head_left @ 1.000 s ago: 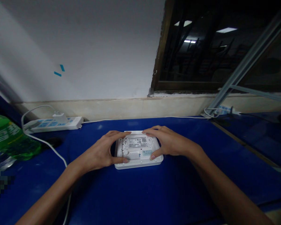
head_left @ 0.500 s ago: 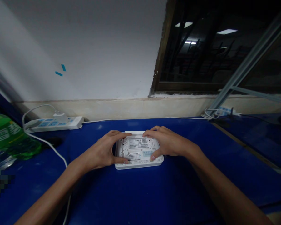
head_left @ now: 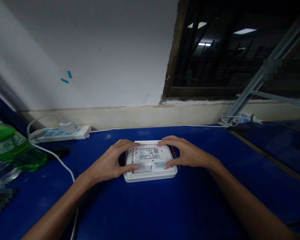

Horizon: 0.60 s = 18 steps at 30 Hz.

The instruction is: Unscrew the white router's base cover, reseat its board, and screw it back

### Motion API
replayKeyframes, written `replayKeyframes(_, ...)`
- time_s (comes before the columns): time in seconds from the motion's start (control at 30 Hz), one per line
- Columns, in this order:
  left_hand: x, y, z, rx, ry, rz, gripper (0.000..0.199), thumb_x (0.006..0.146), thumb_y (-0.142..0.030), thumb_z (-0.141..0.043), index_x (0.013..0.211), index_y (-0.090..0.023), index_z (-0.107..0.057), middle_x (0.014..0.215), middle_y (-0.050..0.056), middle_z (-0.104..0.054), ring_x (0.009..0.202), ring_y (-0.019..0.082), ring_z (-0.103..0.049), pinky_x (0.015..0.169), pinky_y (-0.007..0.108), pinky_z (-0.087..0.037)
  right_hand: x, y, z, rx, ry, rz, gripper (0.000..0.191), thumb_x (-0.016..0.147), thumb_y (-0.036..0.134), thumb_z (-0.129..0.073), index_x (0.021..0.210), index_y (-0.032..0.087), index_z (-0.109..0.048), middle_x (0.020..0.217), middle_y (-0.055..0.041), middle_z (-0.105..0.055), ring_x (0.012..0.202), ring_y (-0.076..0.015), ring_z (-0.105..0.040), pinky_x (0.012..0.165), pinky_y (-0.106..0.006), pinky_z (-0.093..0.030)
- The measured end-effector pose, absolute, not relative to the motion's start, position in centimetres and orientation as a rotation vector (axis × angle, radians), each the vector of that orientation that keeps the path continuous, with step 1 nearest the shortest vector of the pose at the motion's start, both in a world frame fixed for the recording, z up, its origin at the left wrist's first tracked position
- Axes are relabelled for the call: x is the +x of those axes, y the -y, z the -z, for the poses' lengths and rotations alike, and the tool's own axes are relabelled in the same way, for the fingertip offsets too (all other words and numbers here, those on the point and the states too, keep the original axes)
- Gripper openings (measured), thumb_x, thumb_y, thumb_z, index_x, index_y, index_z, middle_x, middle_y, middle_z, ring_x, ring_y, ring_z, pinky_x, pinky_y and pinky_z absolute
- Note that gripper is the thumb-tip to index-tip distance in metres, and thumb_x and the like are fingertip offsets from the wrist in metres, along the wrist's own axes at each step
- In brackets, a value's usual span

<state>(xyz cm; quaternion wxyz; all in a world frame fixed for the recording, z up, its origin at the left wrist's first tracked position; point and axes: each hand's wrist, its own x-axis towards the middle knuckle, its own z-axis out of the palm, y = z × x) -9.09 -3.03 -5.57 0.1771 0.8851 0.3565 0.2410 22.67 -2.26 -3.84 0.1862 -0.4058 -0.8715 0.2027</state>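
A white router-like box [head_left: 146, 168] lies on the blue table with its vented, labelled face up. It carries a printed label with a square code and a pale blue sticker. My left hand [head_left: 112, 160] grips its left side, thumb on the near part of the top face and fingers at the far left corner. From the right, my right hand [head_left: 188, 153] holds the other side, thumb near the sticker and fingertips at the far edge. A white strip [head_left: 147, 142] shows along the far side. Something small and red [head_left: 174, 152] is partly visible inside the curve of my right hand.
A white power strip [head_left: 83, 132] with a plugged-in adapter lies at the back left by the wall. Its white cable [head_left: 62, 162] runs forward past my left forearm. A green bottle [head_left: 8, 145] lies at the left. A metal frame [head_left: 245, 96] stands at the right.
My right hand has shifted slightly to the right on the box, and the small red thing now shows beside it. The whole view has moved a little. Both hands stay on the box.
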Motion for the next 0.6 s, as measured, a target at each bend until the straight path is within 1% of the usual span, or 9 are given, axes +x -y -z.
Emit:
replayKeyframes(0.03,-9.0,3.1,5.4,2.521,-1.005,-0.718,0.049,0.089,-0.044,-0.067,0.135,-0.030,-0.052,0.134,0.005,-0.056,0.123,0.024,-0.052,0.106,0.044,-0.044,22.9,2.1,3.9,-1.120,2.396,-0.547,0.057,0.079,0.052,-0.073,0.129,0.028,-0.060,0.131,-0.0072,-0.061,0.119,-0.0253,-0.056,0.097,-0.036,-0.044)
replayKeyframes(0.1,-9.0,3.2,5.2,2.575,-1.003,-0.796,0.037,0.096,-0.037,-0.057,0.131,-0.027,-0.055,0.130,0.005,-0.058,0.120,0.022,-0.054,0.105,0.042,-0.045,23.2,1.8,3.8,-1.188,2.270,-0.460,0.036,0.091,0.045,-0.061,0.121,0.025,-0.062,0.109,-0.0054,-0.071,0.097,-0.0199,-0.065,0.080,-0.030,-0.048)
replayKeyframes(0.17,-9.0,3.4,5.0,2.654,-0.995,-0.846,0.031,0.098,-0.033,-0.053,0.128,-0.023,-0.058,0.124,0.007,-0.061,0.115,0.022,-0.056,0.101,0.041,-0.047,23.5,1.7,3.7,-1.372,2.229,-0.316,0.021,0.093,0.040,-0.056,0.104,0.023,-0.063,0.080,-0.0017,-0.071,0.071,-0.0167,-0.064,0.062,-0.027,-0.043)
replayKeyframes(0.2,-9.0,3.4,4.9,2.693,-0.991,-0.854,0.030,0.099,-0.032,-0.052,0.126,-0.022,-0.059,0.121,0.007,-0.062,0.112,0.022,-0.057,0.099,0.041,-0.049,23.6,1.8,3.7,-1.466,2.253,-0.244,0.017,0.092,0.038,-0.058,0.094,0.022,-0.062,0.070,0.0000,-0.067,0.062,-0.0156,-0.061,0.056,-0.027,-0.038)
replayKeyframes(0.23,-9.0,3.5,5.0,2.730,-0.988,-0.851,0.029,0.099,-0.031,-0.052,0.125,-0.021,-0.060,0.119,0.008,-0.063,0.110,0.022,-0.058,0.097,0.041,-0.050,23.7,1.9,3.7,-1.542,2.296,-0.190,0.014,0.089,0.036,-0.061,0.086,0.022,-0.061,0.064,0.0009,-0.065,0.058,-0.0150,-0.059,0.053,-0.026,-0.035)
replayKeyframes(0.3,-9.0,3.5,5.2,2.795,-0.976,-0.825,0.027,0.099,-0.030,-0.052,0.122,-0.020,-0.062,0.115,0.008,-0.065,0.107,0.023,-0.059,0.095,0.042,-0.050,23.8,2.1,4.1,-1.630,2.385,-0.175,0.016,0.081,0.031,-0.067,0.075,0.022,-0.056,0.062,0.0011,-0.063,0.056,-0.0145,-0.058,0.050,-0.025,-0.031)
replayKeyframes(0.33,-9.0,3.4,5.4,2.822,-0.968,-0.811,0.026,0.099,-0.030,-0.052,0.121,-0.020,-0.062,0.114,0.008,-0.066,0.107,0.023,-0.059,0.095,0.043,-0.050,23.8,2.2,4.4,-1.650,2.416,-0.231,0.018,0.078,0.030,-0.069,0.073,0.021,-0.054,0.062,0.0012,-0.063,0.055,-0.0141,-0.059,0.049,-0.024,-0.030)
replayKeyframes(0.5,-8.9,3.1,6.1,2.889,-0.949,-0.782,0.027,0.100,-0.031,-0.052,0.120,-0.018,-0.063,0.109,0.007,-0.068,0.104,0.023,-0.061,0.092,0.043,-0.051,23.7,2.2,5.6,-1.700,2.381,-0.714,0.027,0.075,0.035,-0.071,0.078,0.022,-0.047,0.062,0.0031,-0.064,0.041,-0.0122,-0.059,0.037,-0.020,-0.032)
replayKeyframes(0.6,-8.9,3.2,6.1,2.894,-0.944,-0.789,0.026,0.100,-0.032,-0.052,0.119,-0.018,-0.064,0.106,0.007,-0.069,0.102,0.023,-0.062,0.089,0.042,-0.053,23.8,2.0,5.7,-1.639,2.350,-0.823,0.028,0.073,0.030,-0.071,0.078,0.022,-0.044,0.060,0.0040,-0.063,0.041,-0.0140,-0.062,0.035,-0.019,-0.034)
